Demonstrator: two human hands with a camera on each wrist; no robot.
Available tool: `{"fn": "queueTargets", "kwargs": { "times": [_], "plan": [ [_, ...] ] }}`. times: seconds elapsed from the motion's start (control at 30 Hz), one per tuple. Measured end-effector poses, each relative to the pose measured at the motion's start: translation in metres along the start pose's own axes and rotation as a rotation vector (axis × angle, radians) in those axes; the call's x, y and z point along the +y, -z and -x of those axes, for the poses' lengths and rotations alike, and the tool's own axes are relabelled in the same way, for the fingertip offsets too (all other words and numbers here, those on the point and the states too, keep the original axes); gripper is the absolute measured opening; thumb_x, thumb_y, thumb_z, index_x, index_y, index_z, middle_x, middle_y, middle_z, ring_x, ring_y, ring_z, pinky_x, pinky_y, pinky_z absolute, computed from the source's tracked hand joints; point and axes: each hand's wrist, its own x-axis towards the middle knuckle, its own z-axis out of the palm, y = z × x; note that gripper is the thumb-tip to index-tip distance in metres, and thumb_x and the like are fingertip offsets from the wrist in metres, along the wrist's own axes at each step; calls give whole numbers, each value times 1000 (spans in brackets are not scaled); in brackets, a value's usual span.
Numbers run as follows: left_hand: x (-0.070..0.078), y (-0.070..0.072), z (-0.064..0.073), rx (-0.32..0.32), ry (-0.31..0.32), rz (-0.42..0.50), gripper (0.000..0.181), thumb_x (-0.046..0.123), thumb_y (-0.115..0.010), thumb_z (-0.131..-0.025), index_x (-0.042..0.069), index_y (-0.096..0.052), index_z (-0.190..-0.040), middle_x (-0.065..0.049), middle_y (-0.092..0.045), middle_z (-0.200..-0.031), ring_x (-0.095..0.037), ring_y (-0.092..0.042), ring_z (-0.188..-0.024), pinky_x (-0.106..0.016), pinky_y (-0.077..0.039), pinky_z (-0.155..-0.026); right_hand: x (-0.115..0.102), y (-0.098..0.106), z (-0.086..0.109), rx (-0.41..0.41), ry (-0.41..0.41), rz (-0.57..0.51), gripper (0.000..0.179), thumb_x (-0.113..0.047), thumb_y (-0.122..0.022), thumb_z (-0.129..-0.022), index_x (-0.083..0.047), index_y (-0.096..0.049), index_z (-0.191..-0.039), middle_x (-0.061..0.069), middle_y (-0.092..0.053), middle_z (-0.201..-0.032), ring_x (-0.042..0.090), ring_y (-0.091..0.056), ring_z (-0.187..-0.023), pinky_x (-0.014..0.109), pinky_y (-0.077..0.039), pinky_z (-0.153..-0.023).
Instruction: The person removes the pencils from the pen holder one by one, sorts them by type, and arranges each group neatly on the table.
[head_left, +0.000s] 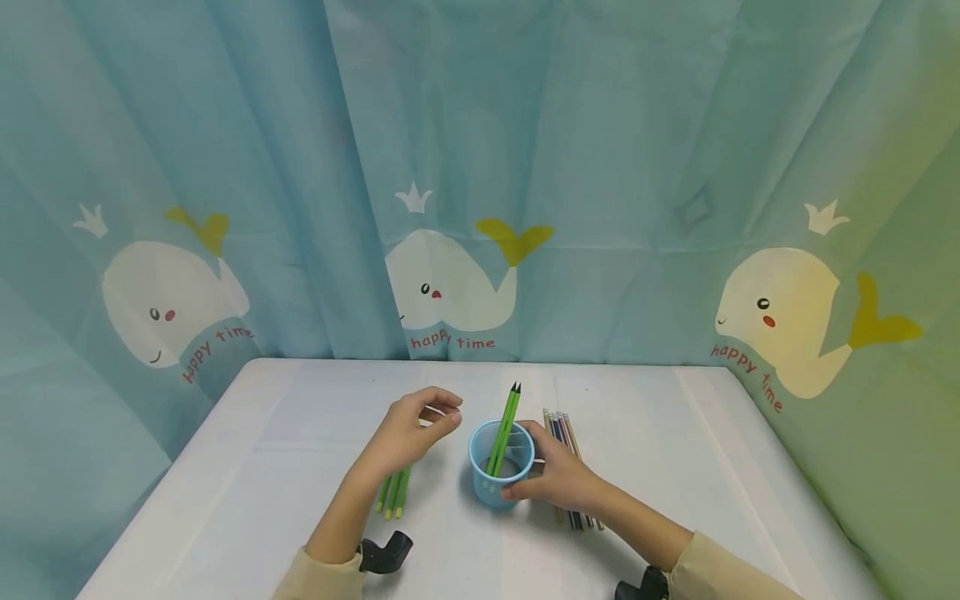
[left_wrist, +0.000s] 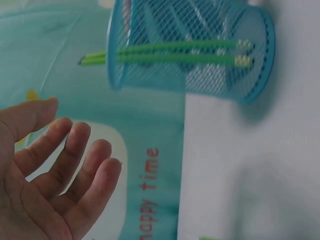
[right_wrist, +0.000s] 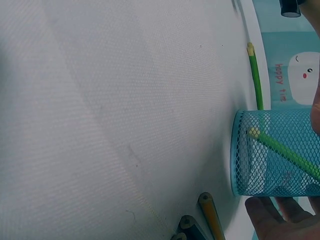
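A light-blue mesh pencil cup (head_left: pixel 491 493) stands upright on the table, and my right hand (head_left: pixel 566 477) grips its right side, thumb in front and fingers behind. Two green pencils (head_left: pixel 504 433) lean inside it, dark tips upward; their yellowish ends show through the mesh (left_wrist: pixel 210 80) near the bottom in the left wrist view. To the cup's left, my left hand (head_left: pixel 411 429) is raised with nothing in it, its fingers loosely bent and apart from the cup. Several more green pencils (head_left: pixel 393 497) lie below that hand, partly hidden by the forearm.
Several pencils (head_left: pixel 576 518) in other colours lie right of the cup, partly covered by my right hand. The white table (head_left: pixel 300 433) ends at a blue-green curtain (head_left: pixel 622 167) printed with whales. Black wrist straps (head_left: pixel 386 552) sit at both sleeves.
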Motion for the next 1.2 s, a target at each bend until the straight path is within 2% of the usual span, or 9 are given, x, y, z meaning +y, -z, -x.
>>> {"fn": "queueTargets", "kwargs": {
  "times": [0.27,0.53,0.73,0.87,1.03,1.2],
  "plan": [
    [8,-22,-6,-51,-50,-13,29,24,-68,-96,12,-66,-121,-7,-69,-118,-24,-66,-108,-42,-59,-88,1,0,0,4,-4,-9,82,-18,-89,-73,-17,-44,-141,4,-57,-137,37,-54,-127,59,-45,-105],
    [11,-35,-11,-92,-65,-20,36,24,-67,-96,10,-62,-130,-7,-67,-125,-28,-65,-113,-44,-57,-92,3,1,0,-12,6,-30,82,-19,-89,-74,-17,-44,-142,5,-56,-137,36,-53,-128,56,-45,-106],
    [11,-42,-17,-108,-94,15,37,23,-65,-97,5,-62,-129,-11,-66,-125,-34,-63,-116,-46,-56,-96,2,1,0,-14,11,-27,83,-18,-88,-74,-17,-43,-143,4,-55,-138,36,-53,-130,56,-45,-107],
    [8,-49,-20,-117,-93,18,36,24,-64,-97,6,-62,-129,-12,-67,-124,-33,-63,-116,-46,-55,-97,1,1,0,-13,9,-30,84,-19,-88,-74,-17,-42,-143,4,-55,-138,35,-53,-129,55,-45,-107],
    [3,-57,-24,-111,-87,-17,32,28,-64,-97,10,-65,-124,-7,-69,-120,-30,-64,-115,-46,-55,-97,2,0,1,-15,8,-29,83,-19,-88,-74,-16,-42,-143,5,-55,-139,35,-53,-129,55,-45,-107],
    [0,-64,-26,-67,-89,-30,23,27,-66,-96,14,-67,-115,-2,-70,-113,-28,-65,-111,-47,-55,-95,2,1,1,-13,13,-27,82,-19,-88,-75,-16,-42,-143,4,-54,-140,35,-53,-130,55,-45,-107]
  ]
}}
